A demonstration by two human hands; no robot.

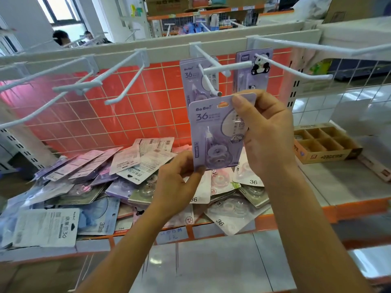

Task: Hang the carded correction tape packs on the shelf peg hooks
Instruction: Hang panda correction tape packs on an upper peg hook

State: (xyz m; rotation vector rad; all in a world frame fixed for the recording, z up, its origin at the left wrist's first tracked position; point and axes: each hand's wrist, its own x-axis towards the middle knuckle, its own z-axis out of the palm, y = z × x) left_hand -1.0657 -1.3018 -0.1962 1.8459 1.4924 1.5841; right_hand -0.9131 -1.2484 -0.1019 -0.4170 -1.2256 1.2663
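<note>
Right hand [266, 134] pinches pack [213, 132] top, left hand [177, 178] its bottom corner.
Peg tip [218, 93] just above; hung packs [190, 81] behind, heap [127, 166] below.

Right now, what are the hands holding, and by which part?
One purple carded correction tape pack: right hand grips its top right edge, left hand pinches its bottom left corner.

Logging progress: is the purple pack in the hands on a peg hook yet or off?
Off. The left hand and right hand hold the purple pack below the hook tip; its hang hole is empty.
</note>
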